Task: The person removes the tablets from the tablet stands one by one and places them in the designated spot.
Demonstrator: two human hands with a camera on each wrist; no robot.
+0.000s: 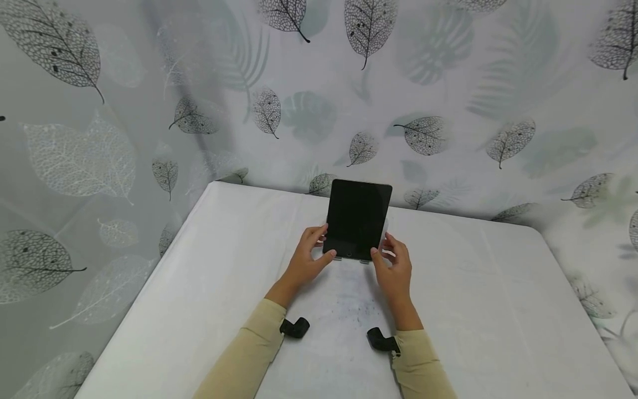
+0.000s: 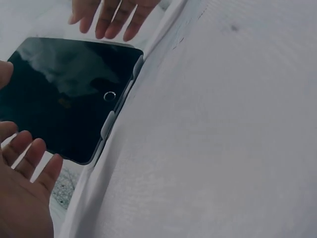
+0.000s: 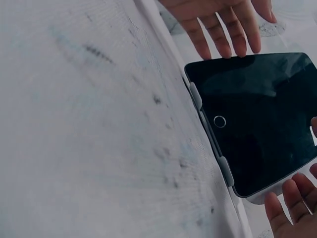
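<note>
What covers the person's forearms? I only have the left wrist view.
Observer: Tan fabric: a sleeve on the left arm, and a matching one on the right.

Operator: Anything worn at the wrists?

Observer: Yes, a black bent piece shows at the left wrist, with another at the right.

Operator: The tablet runs out of my picture. Is the left hand over its upper corner on that side?

Observer: No, the head view shows that corner uncovered, with the hand lower down by the side edge.
</note>
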